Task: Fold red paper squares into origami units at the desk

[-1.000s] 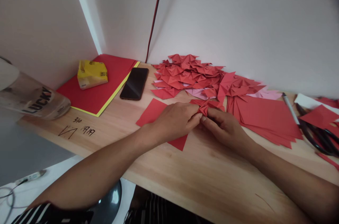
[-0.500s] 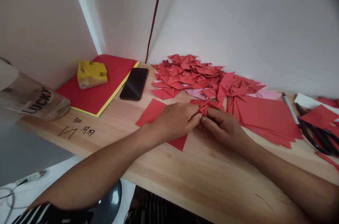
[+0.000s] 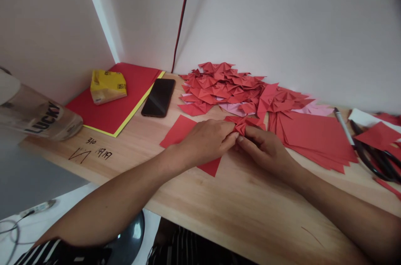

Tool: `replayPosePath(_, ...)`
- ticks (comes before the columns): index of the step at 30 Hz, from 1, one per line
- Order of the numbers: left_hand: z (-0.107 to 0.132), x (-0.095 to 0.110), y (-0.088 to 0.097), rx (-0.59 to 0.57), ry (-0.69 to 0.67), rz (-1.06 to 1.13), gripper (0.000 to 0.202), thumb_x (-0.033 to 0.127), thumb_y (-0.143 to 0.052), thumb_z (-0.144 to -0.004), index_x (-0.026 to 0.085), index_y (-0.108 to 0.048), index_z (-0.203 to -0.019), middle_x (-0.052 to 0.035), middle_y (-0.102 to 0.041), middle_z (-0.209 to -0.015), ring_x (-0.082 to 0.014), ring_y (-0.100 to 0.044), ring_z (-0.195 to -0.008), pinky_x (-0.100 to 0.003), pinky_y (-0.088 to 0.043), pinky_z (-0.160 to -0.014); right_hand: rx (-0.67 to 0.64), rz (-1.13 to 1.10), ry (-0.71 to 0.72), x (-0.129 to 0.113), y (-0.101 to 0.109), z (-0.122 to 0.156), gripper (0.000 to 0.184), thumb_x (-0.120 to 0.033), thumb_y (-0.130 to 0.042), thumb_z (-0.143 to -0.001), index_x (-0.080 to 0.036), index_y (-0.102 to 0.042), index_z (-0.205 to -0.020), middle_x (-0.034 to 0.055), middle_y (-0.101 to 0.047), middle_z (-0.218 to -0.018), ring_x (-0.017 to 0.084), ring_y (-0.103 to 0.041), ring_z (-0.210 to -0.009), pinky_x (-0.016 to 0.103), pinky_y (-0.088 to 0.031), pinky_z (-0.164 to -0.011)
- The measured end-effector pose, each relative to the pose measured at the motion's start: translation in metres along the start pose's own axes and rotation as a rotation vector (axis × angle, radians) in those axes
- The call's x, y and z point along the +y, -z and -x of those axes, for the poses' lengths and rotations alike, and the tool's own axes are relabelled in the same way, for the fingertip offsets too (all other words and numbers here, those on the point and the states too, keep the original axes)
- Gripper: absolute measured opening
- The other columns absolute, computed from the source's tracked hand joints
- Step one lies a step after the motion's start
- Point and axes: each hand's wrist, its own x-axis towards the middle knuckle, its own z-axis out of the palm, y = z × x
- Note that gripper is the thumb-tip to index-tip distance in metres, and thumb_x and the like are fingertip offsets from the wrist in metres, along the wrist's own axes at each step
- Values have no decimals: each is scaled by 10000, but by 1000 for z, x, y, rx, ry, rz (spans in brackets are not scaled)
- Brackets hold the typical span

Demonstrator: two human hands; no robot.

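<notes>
Between my two hands is a folded red paper piece [image 3: 240, 126], pinched by the fingers of both. My left hand [image 3: 209, 140] grips it from the left, closed, with its back to the camera. From the right, my right hand [image 3: 266, 148] presses it between thumb and fingers, also closed. Part of the fold is hidden behind the fingers. Under my left hand and wrist lies a flat red paper sheet [image 3: 178, 131], its middle covered. Just beyond the hands spreads a heap of folded red paper pieces [image 3: 219, 87], with some pink ones among them.
Right of my hands lies a stack of red paper squares [image 3: 316, 135], then a pen [image 3: 343, 126] and black-handled scissors [image 3: 368, 160]. Leftward are a phone [image 3: 158, 98], red and yellow sheets [image 3: 117, 117] under a yellow packet [image 3: 108, 86], and a LUCKY bottle [image 3: 40, 114].
Both hands keep their pinch on the folded red paper, almost in the same place. The whole view has shifted very slightly.
</notes>
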Motion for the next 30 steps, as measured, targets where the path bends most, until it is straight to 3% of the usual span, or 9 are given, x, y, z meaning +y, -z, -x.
replayPosePath(17,-1,-3,-1,26,-11,7,285,316,-402,-965,170,-558,-777,-33,-627,-779,-155,-548,-694,-296,-388,-630,-6,-27,14,1,0,1,224,-224,-446,-959,-194,-531,-754,-13,-530,-665,126,-472,-602,254,-373,-552)
replayPosePath(30,-3,-3,-1,19,24,254,238,238,-455,-925,159,-534,-715,0,-580,-706,-118,-490,-661,-271,-317,-617,1,-43,35,-2,1,-1,243,-240,-447,-963,-192,-545,-746,-9,-553,-660,123,-500,-601,243,-395,-555)
